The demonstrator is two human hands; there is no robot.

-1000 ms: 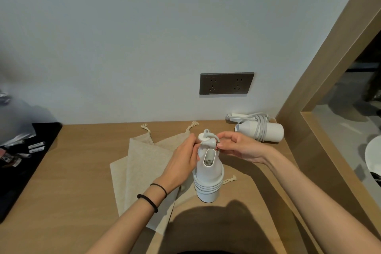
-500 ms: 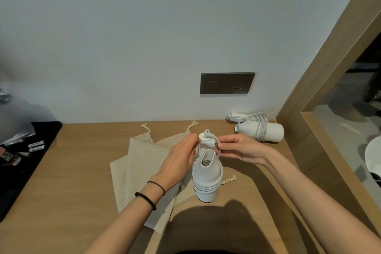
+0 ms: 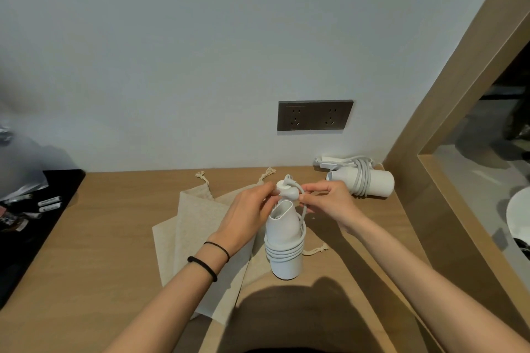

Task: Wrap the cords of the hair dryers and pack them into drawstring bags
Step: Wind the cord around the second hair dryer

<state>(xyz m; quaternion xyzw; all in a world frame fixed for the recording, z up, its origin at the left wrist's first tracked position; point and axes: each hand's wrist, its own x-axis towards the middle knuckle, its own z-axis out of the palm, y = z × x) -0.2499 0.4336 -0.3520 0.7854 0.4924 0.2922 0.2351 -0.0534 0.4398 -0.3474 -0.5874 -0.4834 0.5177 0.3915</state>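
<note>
Head view looks down on a wooden tabletop [image 3: 100, 252] against a pale wall. Both hands hold a white hair dryer [image 3: 282, 233] upright over the middle of it, wide end down. Its cord [image 3: 284, 252] is wound in several tight turns around the lower barrel, and a last loop runs up to the rounded white end at the top. The left hand [image 3: 246, 218] has its grip closed on that top end, fingertips curled round it. The right hand [image 3: 329, 203] pinches the loose loop of cord just beside it. Whether the dryer's base touches the surface cannot be told. Under and behind the dryer, beige drawstring bags [image 3: 198, 226] lie flat and overlapping on the tabletop, with their tasselled strings pointing toward the wall. A second hair dryer [image 3: 378, 185] lies on its side near the back right corner, outside any bag, its own cord wrapped around its barrel. A dark double wall socket [image 3: 314, 115] sits above it. At the far left a black tray [image 3: 57, 209] holds small white tubes [image 3: 50, 203] and some blurred packets.
</note>
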